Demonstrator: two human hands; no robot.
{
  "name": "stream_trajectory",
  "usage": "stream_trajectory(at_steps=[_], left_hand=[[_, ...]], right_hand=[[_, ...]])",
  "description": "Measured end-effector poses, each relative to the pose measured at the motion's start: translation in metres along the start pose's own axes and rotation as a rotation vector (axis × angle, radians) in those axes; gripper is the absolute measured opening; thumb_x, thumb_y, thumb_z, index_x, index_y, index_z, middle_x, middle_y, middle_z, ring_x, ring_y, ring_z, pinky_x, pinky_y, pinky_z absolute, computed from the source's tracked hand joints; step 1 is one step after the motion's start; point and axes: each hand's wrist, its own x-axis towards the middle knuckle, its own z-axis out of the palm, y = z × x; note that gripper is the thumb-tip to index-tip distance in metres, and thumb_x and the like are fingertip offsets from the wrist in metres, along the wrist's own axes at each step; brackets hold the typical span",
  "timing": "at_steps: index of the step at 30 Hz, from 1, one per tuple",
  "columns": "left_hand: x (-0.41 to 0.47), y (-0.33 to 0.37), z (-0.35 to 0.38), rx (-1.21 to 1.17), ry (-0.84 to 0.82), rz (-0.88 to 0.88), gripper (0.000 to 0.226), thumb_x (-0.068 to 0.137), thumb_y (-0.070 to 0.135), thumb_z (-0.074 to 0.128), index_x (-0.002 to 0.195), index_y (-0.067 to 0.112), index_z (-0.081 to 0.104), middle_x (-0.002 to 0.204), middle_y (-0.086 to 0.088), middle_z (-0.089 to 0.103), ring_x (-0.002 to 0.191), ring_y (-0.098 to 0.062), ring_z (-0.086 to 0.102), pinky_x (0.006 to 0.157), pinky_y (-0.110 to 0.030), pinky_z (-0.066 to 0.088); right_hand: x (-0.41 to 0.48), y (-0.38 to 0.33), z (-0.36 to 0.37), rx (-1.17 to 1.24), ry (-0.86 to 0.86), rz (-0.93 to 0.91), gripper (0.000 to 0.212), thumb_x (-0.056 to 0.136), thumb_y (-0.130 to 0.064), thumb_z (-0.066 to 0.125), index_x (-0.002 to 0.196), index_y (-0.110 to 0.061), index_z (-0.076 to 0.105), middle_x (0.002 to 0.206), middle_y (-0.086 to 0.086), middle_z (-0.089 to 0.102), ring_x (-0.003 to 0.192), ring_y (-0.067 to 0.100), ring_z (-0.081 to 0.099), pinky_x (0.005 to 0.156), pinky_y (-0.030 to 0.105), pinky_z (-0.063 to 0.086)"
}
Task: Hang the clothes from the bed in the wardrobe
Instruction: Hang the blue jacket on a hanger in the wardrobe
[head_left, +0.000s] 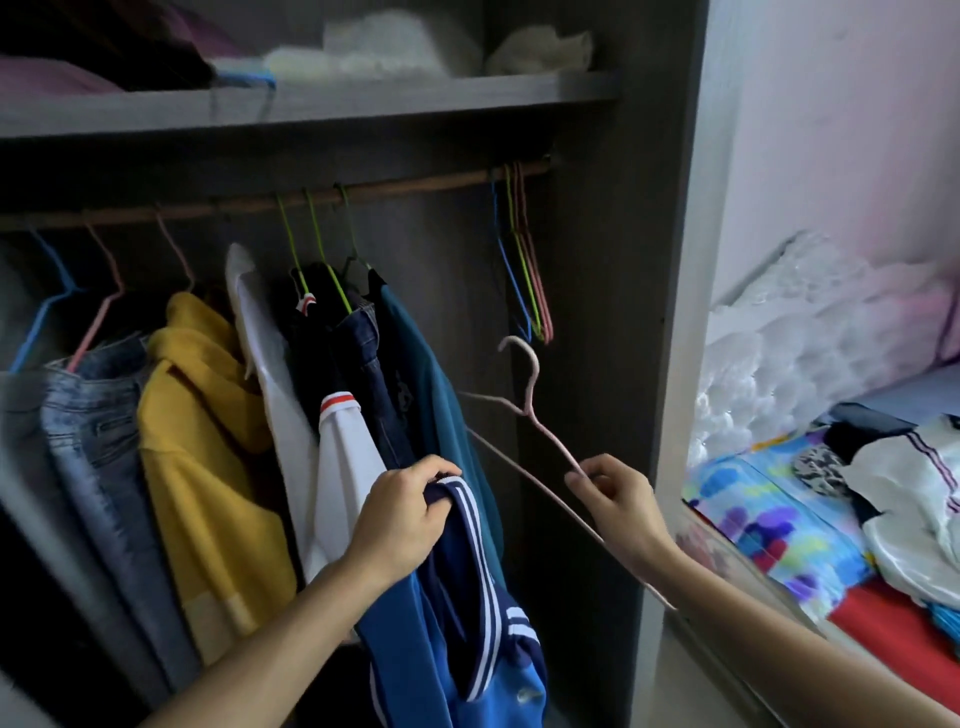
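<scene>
Jacket (467, 597) hangs from our left hand (400, 519), blue with white stripes, its collar bunched inside the curled fingers and the rest dropping straight below the fist. Just right of that grip, our right hand (618, 499) pinches the pink hanger (556, 447) by its sloped shoulder between thumb and fingertips. The hook stands above the pinch and the bottom wire runs down under the wrist. The jacket and the hanger lie close beside each other; we cannot tell whether they touch.

Above both hands the rail (415, 185) has a bare stretch between the teal garment (436, 395), just behind the left hand, and a bunch of empty hangers (522, 270) above the right hand. The wardrobe's side panel (670, 260) stands just right of the right hand. Farther right, the bed (769, 509) holds a heap of clothes (914, 483).
</scene>
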Motion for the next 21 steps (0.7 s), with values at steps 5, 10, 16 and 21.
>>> stream_trajectory(at_steps=[5, 10, 16, 21], left_hand=[[-0.038, 0.036, 0.001, -0.051, -0.069, -0.159, 0.029, 0.078, 0.001, 0.068, 0.099, 0.020, 0.072, 0.092, 0.010, 0.071, 0.089, -0.003, 0.065, 0.084, -0.019, 0.051], [-0.076, 0.051, -0.006, -0.029, -0.169, -0.270, 0.025, 0.066, 0.015, 0.085, 0.086, 0.027, 0.075, 0.082, 0.015, 0.071, 0.083, -0.001, 0.065, 0.079, -0.019, 0.051], [-0.108, 0.043, -0.030, 0.095, 0.062, -0.349, 0.011, 0.083, 0.022, 0.073, 0.076, 0.014, 0.074, 0.065, 0.011, 0.058, 0.065, -0.010, 0.056, 0.057, -0.020, 0.037], [-0.125, 0.048, -0.049, 0.395, 0.247, -0.389, 0.020, 0.091, 0.035, 0.063, 0.088, 0.015, 0.067, 0.091, 0.001, 0.052, 0.077, -0.022, 0.056, 0.058, -0.031, 0.036]], right_hand=[[-0.038, -0.019, -0.039, 0.266, -0.173, 0.013, 0.020, 0.085, -0.028, 0.074, 0.099, -0.020, 0.061, 0.061, -0.004, 0.059, 0.054, 0.009, 0.056, 0.052, 0.023, 0.045], [-0.057, -0.045, -0.037, 0.142, -0.189, -0.036, 0.021, 0.097, -0.033, 0.056, 0.090, -0.020, 0.070, 0.067, 0.008, 0.063, 0.062, 0.014, 0.054, 0.058, 0.028, 0.043], [-0.094, -0.058, -0.067, 0.362, -0.297, -0.087, 0.025, 0.093, -0.029, 0.060, 0.085, -0.010, 0.074, 0.047, -0.007, 0.043, 0.043, 0.008, 0.037, 0.040, 0.017, 0.028], [-0.108, -0.066, -0.104, 0.260, -0.484, -0.100, 0.030, 0.084, -0.037, 0.061, 0.081, -0.010, 0.075, 0.049, 0.000, 0.046, 0.045, 0.011, 0.041, 0.042, 0.018, 0.032]])
